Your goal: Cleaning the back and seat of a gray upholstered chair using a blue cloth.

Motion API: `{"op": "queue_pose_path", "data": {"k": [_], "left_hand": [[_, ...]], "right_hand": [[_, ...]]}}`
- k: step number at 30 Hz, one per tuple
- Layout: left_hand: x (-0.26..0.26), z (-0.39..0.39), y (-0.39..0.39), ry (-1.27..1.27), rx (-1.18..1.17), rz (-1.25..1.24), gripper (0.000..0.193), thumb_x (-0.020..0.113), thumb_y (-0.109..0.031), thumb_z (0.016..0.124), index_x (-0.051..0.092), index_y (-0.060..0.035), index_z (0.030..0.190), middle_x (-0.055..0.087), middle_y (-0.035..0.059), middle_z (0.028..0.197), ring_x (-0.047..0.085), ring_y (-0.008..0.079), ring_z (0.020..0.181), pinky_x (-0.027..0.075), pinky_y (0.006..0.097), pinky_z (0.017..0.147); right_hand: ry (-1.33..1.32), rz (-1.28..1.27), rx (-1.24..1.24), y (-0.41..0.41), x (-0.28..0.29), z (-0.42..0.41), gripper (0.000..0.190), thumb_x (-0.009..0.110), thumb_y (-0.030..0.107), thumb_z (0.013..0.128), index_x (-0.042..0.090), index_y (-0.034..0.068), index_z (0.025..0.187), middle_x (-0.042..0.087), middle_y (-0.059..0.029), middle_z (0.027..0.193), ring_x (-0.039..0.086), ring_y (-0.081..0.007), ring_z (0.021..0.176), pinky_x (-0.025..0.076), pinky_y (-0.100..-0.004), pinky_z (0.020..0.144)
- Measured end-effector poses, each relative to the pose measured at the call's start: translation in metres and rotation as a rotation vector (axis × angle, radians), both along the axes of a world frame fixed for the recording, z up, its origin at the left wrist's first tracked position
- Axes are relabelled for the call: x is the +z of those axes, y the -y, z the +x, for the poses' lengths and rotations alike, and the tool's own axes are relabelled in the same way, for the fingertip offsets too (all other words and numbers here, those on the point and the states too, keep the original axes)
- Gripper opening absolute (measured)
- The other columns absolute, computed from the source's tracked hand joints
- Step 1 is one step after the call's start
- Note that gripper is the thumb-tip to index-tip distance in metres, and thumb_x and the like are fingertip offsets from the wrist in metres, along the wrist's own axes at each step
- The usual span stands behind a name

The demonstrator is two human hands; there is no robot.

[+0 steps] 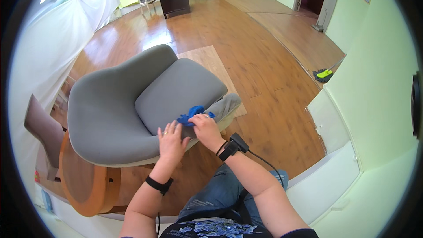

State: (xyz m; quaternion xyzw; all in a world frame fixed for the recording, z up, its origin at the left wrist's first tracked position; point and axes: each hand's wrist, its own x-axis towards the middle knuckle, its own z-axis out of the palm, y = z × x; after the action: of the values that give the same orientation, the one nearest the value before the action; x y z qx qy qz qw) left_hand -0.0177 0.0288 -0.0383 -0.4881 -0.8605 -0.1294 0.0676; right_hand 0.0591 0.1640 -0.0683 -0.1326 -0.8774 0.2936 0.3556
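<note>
Before me stands a grey upholstered armchair [115, 105] with a pale outer shell and a padded seat cushion [185, 89]. My right hand [205, 128] grips a crumpled blue cloth [195, 112] against the near armrest, beside the cushion's edge. Darker, damp-looking streaks mark the front end of that armrest [226, 105]. My left hand [172, 140] rests on the same armrest, a little to the left of the cloth. Its fingers are spread and it holds nothing.
A round wooden table [82, 178] stands close at the left, with a chair [46, 135] behind it. A mop [324, 74] lies on the floor near the right wall. White sheeting [66, 29] hangs along the left. A dark desk [174, 1] and several chairs stand far back.
</note>
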Motion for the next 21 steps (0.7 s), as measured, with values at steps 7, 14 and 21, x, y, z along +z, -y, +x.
{"op": "queue_pose_path", "data": {"k": [7,14,21], "left_hand": [[0.033,-0.034,0.061,-0.073,0.124,0.122,0.047,0.062,-0.012,0.075,0.051,-0.0042,0.120,0.051,0.0142,0.124,0.051,0.0281,0.111,0.028,0.0490,0.103],[0.038,-0.035,0.068,-0.179,-0.012,0.022,0.053,0.066,-0.019,0.073,0.049,-0.0084,0.122,0.060,0.0106,0.102,0.060,0.0237,0.089,0.043,0.0383,0.077],[-0.007,-0.022,0.025,-0.269,0.055,0.127,0.044,0.054,-0.015,0.079,0.049,0.0019,0.119,0.060,0.0081,0.084,0.060,0.0214,0.079,0.043,0.0327,0.070]], "right_hand": [[-0.124,-0.044,0.274,0.071,0.039,-0.035,0.017,0.055,0.007,0.076,0.062,0.005,0.092,0.061,-0.0114,0.093,0.056,-0.0295,0.092,0.044,-0.0398,0.081],[0.063,0.092,0.285,0.063,0.014,-0.050,0.027,0.055,0.010,0.076,0.059,0.007,0.102,0.060,-0.0118,0.100,0.054,-0.0303,0.096,0.042,-0.0425,0.082],[0.032,-0.040,0.130,0.045,0.008,-0.044,0.024,0.052,0.010,0.080,0.059,0.004,0.103,0.060,-0.0143,0.098,0.055,-0.0334,0.092,0.045,-0.0418,0.081]]}}
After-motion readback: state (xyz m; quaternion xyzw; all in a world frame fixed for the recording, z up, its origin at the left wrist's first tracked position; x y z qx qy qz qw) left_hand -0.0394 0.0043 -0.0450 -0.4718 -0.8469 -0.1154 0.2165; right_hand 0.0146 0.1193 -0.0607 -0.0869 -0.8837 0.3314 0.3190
